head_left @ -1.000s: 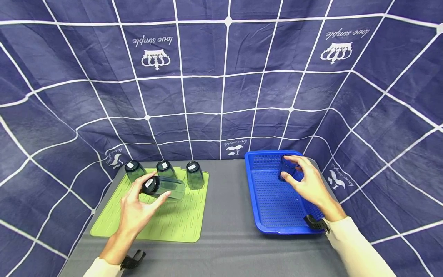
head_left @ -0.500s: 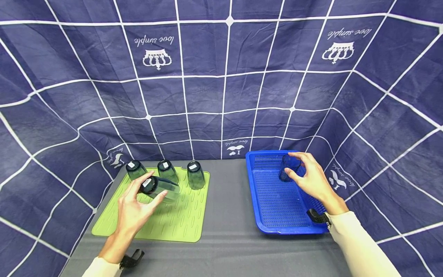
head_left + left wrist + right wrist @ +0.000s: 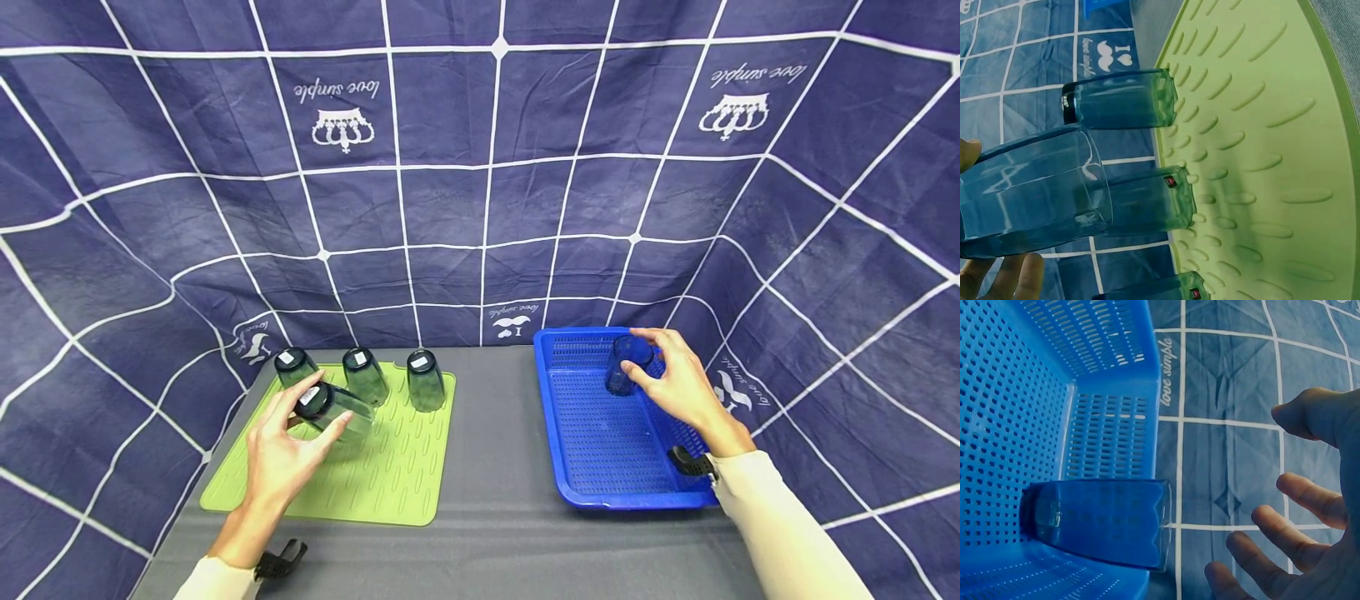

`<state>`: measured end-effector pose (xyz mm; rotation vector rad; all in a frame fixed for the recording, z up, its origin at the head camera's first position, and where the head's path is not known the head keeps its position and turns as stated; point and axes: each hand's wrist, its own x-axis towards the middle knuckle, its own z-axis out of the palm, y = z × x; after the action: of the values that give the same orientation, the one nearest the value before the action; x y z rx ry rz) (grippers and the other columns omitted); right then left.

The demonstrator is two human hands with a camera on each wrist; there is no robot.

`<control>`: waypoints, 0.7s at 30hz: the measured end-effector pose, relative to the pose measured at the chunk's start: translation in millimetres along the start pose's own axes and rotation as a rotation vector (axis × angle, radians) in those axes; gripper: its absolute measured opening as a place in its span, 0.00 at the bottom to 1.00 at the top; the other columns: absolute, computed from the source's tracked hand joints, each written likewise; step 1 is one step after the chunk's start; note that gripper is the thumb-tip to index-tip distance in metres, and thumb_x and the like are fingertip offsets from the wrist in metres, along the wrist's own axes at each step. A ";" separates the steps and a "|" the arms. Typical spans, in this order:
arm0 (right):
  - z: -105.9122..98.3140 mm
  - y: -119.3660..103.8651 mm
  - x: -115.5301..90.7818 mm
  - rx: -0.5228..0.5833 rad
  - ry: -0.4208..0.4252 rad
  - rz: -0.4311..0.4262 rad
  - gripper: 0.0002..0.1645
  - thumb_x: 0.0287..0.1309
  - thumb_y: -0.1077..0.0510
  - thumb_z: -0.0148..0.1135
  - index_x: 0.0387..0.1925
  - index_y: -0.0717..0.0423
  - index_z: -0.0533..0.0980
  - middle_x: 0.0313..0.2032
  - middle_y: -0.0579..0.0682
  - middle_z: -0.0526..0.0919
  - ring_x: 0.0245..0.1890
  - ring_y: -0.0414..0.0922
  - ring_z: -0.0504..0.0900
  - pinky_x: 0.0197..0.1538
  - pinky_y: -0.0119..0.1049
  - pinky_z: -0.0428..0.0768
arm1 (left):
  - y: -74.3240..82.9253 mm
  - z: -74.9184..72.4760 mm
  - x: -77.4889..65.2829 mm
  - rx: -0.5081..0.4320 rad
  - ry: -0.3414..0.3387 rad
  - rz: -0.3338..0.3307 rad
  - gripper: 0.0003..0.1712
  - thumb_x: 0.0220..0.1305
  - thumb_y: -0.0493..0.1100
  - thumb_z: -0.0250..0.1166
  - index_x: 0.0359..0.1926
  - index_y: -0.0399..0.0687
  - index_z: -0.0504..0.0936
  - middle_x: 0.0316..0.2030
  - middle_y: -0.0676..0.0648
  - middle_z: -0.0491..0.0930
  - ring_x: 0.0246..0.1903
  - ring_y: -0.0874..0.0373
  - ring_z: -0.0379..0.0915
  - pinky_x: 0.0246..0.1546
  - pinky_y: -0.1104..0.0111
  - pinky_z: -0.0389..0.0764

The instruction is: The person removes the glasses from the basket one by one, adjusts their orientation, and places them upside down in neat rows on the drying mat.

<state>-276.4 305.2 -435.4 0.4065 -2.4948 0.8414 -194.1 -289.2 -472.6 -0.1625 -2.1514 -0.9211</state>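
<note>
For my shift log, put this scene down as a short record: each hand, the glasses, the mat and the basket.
Left hand: grips a tilted glass above the mat
Right hand: fingers spread, apart from the basket glass
Green mat: on the person's left, flat on the gray surface
Row of glasses: three, upside down, along the mat's far side
Blue basket: on the person's right
Basket glass: one, upright, mouth up

Green-tinted glass (image 3: 337,411), lime mat (image 3: 393,479), white-gridded navy cloth (image 3: 442,204)
</note>
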 end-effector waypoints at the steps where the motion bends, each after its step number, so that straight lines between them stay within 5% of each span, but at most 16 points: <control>1: 0.2 0.9 0.6 -0.004 -0.004 0.004 0.35 0.68 0.58 0.83 0.74 0.59 0.82 0.62 0.66 0.86 0.60 0.61 0.85 0.60 0.46 0.82 | -1.3 -0.2 0.0 -0.003 -0.001 -0.006 0.47 0.49 0.37 0.94 0.73 0.55 0.91 0.51 0.39 0.92 0.51 0.89 0.75 0.51 0.94 0.75; 21: 5.7 19.4 11.8 -0.033 -0.044 0.041 0.38 0.66 0.57 0.83 0.75 0.61 0.81 0.61 0.73 0.84 0.61 0.69 0.84 0.63 0.61 0.80 | -26.8 -2.8 4.0 0.037 0.025 -0.039 0.47 0.49 0.38 0.94 0.72 0.58 0.91 0.45 0.40 0.90 0.49 0.92 0.72 0.51 0.96 0.74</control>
<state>-296.4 315.1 -442.7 0.3678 -2.5624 0.8139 -205.5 -311.3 -483.6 -0.0906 -2.1537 -0.9007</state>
